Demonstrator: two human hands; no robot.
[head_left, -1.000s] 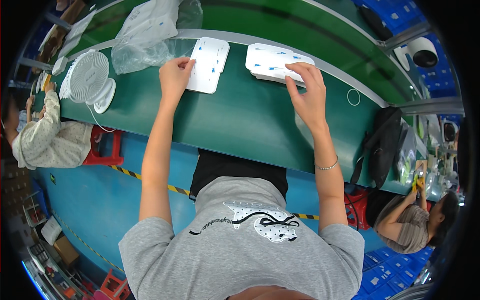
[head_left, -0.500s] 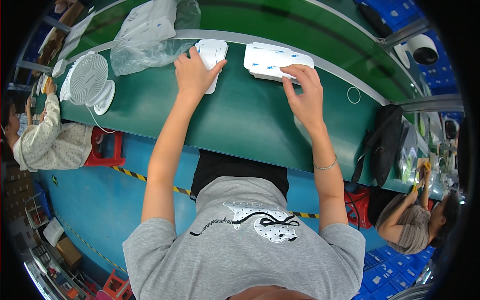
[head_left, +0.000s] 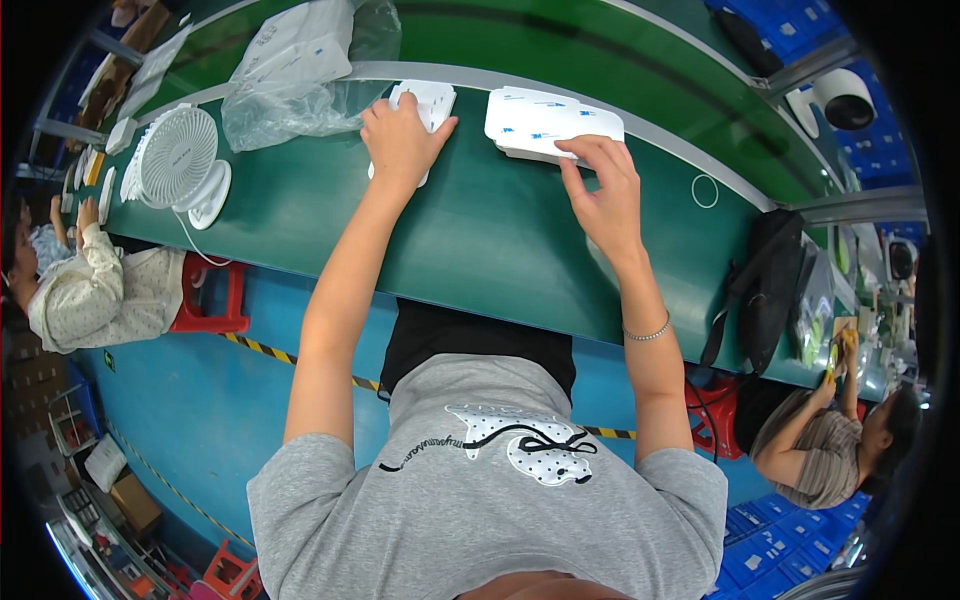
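Note:
Over the left stack of white rounded cards (head_left: pixel 437 105) lies my left hand (head_left: pixel 400 148). Its thumb points out to the right and its fingers rest on the cards, hiding much of them. A second, wider stack of white rounded cards (head_left: pixel 545 112) with small blue marks sits to the right. My right hand (head_left: pixel 608 190) is at this stack's near right edge, thumb below and index finger above, pinching the edge of a card. How many cards it pinches cannot be made out.
A white fan (head_left: pixel 178 155) and a clear plastic bag (head_left: pixel 290 110) stand left on the green table (head_left: pixel 480 240). A white ring (head_left: pixel 705 191) and a black bag (head_left: pixel 768 290) are to the right. Co-workers sit at both ends. A metal rail (head_left: pixel 460 73) runs behind the stacks.
My left hand has slid slightly right and nearer over its stack, and its fingers are drawn closer together. My right hand stays at the right stack's edge. The co-worker at left has lowered a hand.

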